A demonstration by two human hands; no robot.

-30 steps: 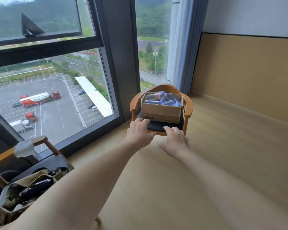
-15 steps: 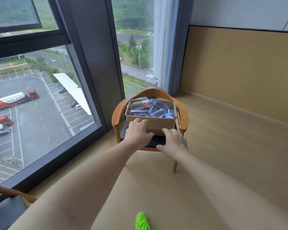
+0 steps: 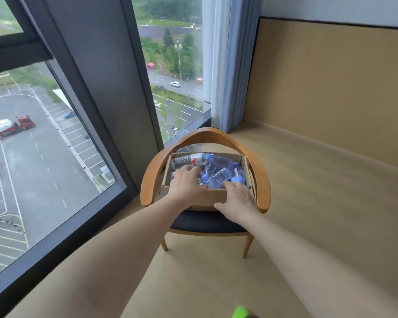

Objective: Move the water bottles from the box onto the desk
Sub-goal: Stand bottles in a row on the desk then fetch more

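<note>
Since the water bottles [image 3: 213, 173] lie jumbled on their sides in the cardboard box [image 3: 207, 196], which sits on the chair [image 3: 147, 177] seat at 12 o'clock from the wearer, it seems best to take one top bottle around its body with each hand and lift straight up. From the head view, the left hand [image 3: 186, 182] reaches over the near rim at 11 o'clock, fingers spread loosely over the bottles, clasping nothing plainly. The right hand [image 3: 236, 199] lies palm down on the near rim at 1 o'clock, fingers relaxed, not gripping.
</note>
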